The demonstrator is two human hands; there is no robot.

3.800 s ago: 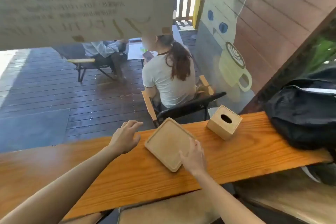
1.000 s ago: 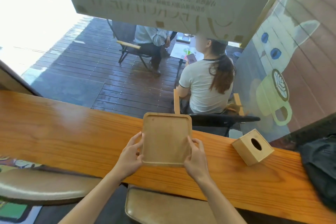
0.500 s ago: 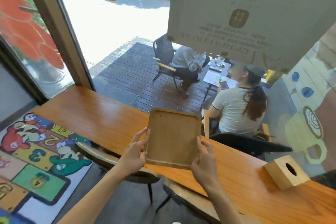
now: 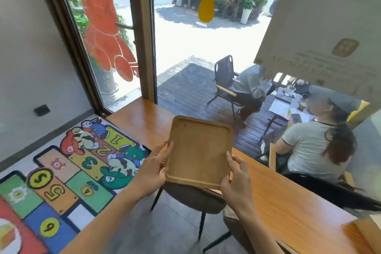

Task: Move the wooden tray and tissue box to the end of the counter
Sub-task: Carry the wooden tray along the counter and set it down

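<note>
The square wooden tray (image 4: 199,150) is lifted above the wooden counter (image 4: 288,202), tilted towards me. My left hand (image 4: 154,169) grips its left edge and my right hand (image 4: 237,181) grips its near right corner. Only a blurred corner of the tissue box (image 4: 369,231) shows at the frame's right edge, on the counter. The counter's left end (image 4: 134,117) lies beyond the tray, beside the window frame.
A stool (image 4: 191,198) and a second seat (image 4: 233,218) stand under the counter's near edge. A colourful hopscotch mat (image 4: 61,175) covers the floor on the left. Behind the glass, two people sit at an outdoor table (image 4: 288,107).
The view has swung left along the counter with the tray carried in both hands. The counter's left end has come nearer, and the tissue box has slid almost out of sight on the right.
</note>
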